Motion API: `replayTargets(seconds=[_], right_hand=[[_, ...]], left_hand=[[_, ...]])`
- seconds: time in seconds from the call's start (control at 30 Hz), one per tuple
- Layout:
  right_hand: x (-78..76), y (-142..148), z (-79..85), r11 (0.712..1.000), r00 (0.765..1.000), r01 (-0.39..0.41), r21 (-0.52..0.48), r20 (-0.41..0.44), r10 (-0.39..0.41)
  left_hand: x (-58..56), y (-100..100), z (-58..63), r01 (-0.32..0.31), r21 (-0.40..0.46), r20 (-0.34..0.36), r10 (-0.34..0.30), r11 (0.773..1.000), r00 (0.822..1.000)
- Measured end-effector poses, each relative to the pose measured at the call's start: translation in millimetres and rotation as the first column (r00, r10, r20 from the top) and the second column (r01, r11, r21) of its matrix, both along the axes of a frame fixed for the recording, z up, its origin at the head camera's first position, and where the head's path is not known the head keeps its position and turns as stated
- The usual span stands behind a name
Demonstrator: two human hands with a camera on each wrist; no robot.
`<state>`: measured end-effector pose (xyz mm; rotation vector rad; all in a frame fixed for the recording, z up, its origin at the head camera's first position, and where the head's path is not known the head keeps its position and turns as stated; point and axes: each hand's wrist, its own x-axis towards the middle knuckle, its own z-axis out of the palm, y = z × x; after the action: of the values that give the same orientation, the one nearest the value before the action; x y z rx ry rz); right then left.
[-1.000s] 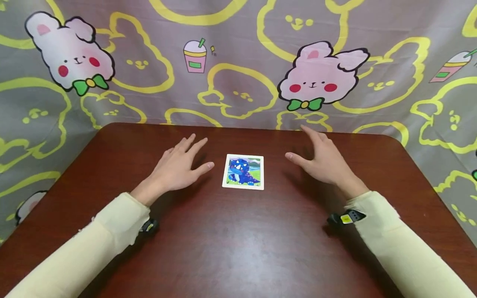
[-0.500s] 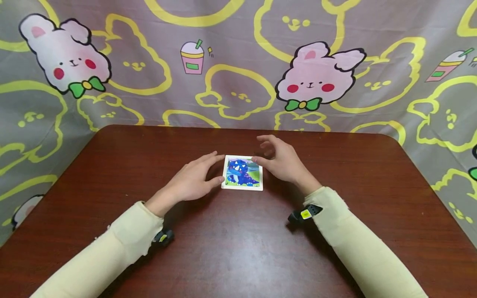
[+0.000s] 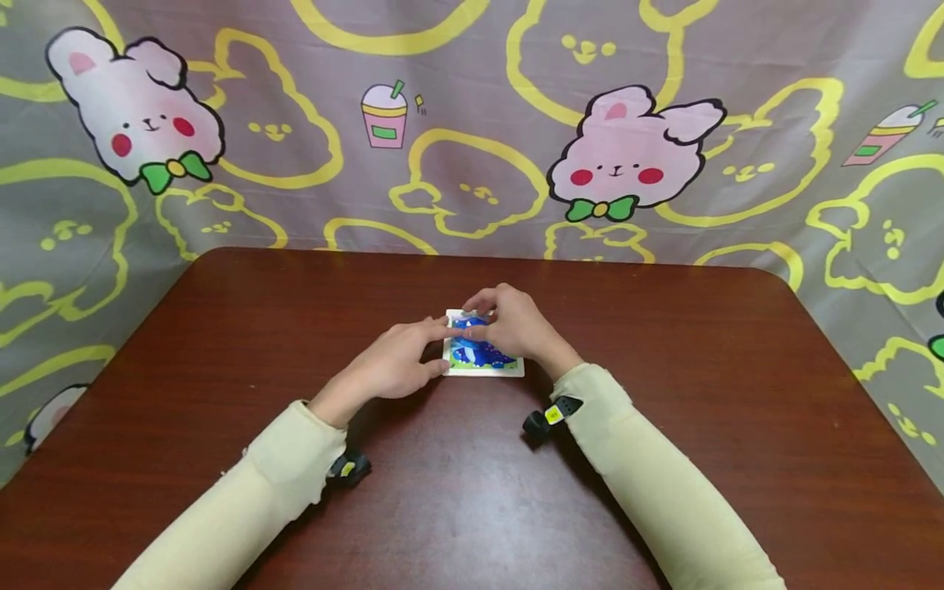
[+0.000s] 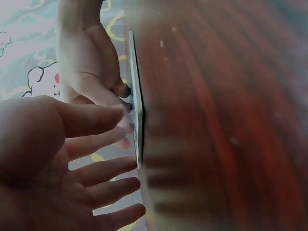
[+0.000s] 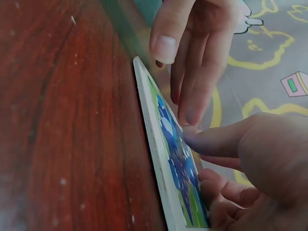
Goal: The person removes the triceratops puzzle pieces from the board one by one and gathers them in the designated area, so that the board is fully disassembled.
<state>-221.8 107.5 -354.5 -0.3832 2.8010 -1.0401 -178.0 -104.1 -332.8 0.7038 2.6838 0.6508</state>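
Note:
A small square picture board (image 3: pixel 483 360) with a white border and a blue horned dinosaur lies flat on the table. Along its left side is my left hand (image 3: pixel 398 360), fingers stretched out, the index reaching over the picture and the thumb at the near left corner. My right hand (image 3: pixel 516 324) covers the board's far right part, its fingers loosely bent. In the right wrist view the right thumb (image 5: pixel 216 142) meets the picture close to the left index fingertip, with a gap between thumb and bent fingers. The left wrist view shows the board (image 4: pixel 136 96) edge-on, left fingertips beside it.
The dark red-brown table (image 3: pixel 701 369) has rounded far corners. Behind it hangs a grey cloth (image 3: pixel 472 74) printed with rabbits, yellow outlines and cups. Each cream sleeve (image 3: pixel 649 467) has a small black camera (image 3: pixel 542 424) at its cuff.
Both hands have come inward from either side of the board, the right one moving further, and now overlap the picture with fingertips close together. The board stays in place.

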Motion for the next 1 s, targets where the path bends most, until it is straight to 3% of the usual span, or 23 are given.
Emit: replayTargets(seconds=[0.17, 0.33, 0.77, 1.0], right_hand=[[-1.8, -1.6, -0.7, 0.999, 1.000, 0.007, 0.045, 0.003, -0.008], [-2.1, 0.7, -1.9, 0.998, 1.000, 0.021, 0.064, 0.000, -0.021], [1.5, -1.3, -6.0, 0.998, 0.999, 0.033, 0.053, -0.009, -0.032], [-0.7, 1.3, -4.2, 0.996, 0.998, 0.012, 0.087, -0.056, -0.007]], left_hand=[[0.7, 4.4, 1.6, -0.008, -0.056, 0.029, 0.009, 0.998, 1.000], [0.6, 7.0, 1.5, -0.010, -0.096, 0.015, 0.012, 0.995, 1.000], [0.7, 2.8, 1.7, 0.011, -0.121, -0.010, -0.012, 0.993, 1.000], [0.2, 4.4, 3.1, 0.029, -0.124, -0.030, -0.033, 0.992, 0.999]])
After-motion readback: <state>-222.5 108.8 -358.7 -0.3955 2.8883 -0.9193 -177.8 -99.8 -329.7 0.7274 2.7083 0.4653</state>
